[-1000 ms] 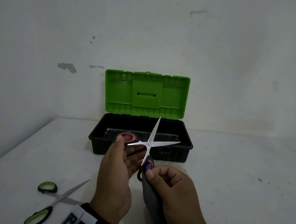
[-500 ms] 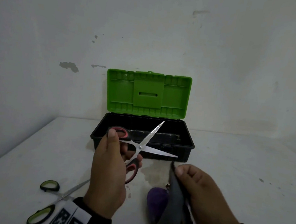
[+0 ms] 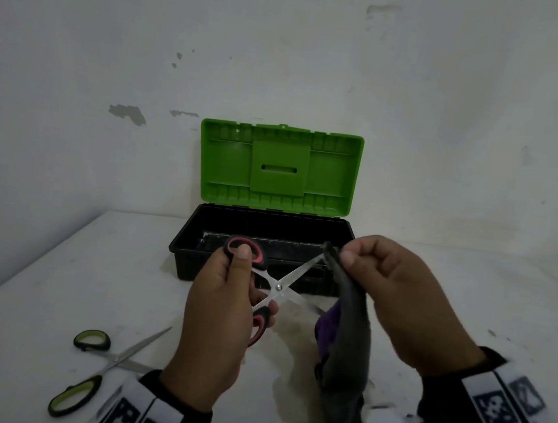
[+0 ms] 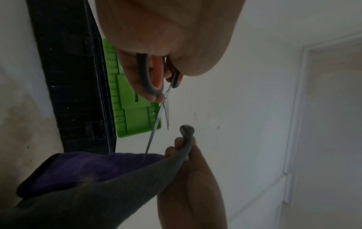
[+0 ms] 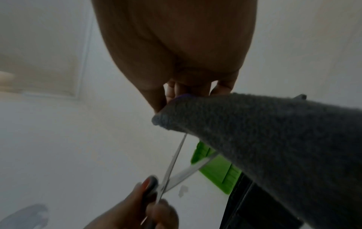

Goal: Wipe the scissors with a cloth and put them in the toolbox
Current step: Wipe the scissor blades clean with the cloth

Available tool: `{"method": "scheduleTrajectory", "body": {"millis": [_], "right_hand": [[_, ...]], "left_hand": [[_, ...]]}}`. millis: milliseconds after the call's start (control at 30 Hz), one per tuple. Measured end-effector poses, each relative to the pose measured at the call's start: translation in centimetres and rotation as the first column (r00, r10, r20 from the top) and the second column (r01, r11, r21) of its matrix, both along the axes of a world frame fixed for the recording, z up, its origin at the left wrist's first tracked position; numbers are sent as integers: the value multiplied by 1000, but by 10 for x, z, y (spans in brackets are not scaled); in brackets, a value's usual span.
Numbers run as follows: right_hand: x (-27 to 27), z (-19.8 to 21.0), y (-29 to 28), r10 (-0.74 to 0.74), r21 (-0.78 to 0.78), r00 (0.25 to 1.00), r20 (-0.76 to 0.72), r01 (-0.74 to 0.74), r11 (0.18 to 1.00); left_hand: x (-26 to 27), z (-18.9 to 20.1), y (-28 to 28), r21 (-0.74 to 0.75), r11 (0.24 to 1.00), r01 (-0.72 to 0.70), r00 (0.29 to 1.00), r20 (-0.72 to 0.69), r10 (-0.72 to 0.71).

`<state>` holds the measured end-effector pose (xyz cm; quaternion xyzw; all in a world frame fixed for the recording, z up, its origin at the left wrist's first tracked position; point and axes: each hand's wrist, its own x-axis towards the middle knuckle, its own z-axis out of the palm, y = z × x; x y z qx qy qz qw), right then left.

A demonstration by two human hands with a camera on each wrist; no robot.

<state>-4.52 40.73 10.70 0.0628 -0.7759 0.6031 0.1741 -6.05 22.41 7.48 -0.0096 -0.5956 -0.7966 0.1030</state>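
While left hand (image 3: 215, 315) grips the splayed scissors (image 3: 278, 285) and right hand (image 3: 396, 292) pinches the cloth (image 3: 347, 349), a bare blade tip beside those fingers could nick them or snag fabric.

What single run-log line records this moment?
left hand: holds red-handled scissors, blades open | right hand: pinches grey cloth at upper blade tip | toolbox: open | green-handled scissors: on table
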Motion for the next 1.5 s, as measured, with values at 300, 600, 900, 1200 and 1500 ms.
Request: {"method": "scheduleTrajectory", "body": {"millis": [300, 600, 900, 1200, 1500], "right_hand": [[7, -29, -42, 16, 383, 980, -201, 63, 922], [4, -43, -50, -89, 348, 949, -302, 197, 917], [3, -39, -50, -77, 348, 937, -341, 202, 915], [1, -41, -47, -107, 322, 930, -352, 227, 919], [1, -36, -46, -125, 275, 903, -411, 253, 928]], "left_hand": [[-1, -7, -2, -231, 966, -113, 989, -115, 88], [6, -8, -4, -236, 963, -127, 984, -155, 92], [1, -10, -6, -237, 964, -119, 980, -183, 76], [4, -12, -7, -245, 959, -140, 971, -225, 85], [4, -7, -9, -272, 948, -163, 957, -278, 85]]}}
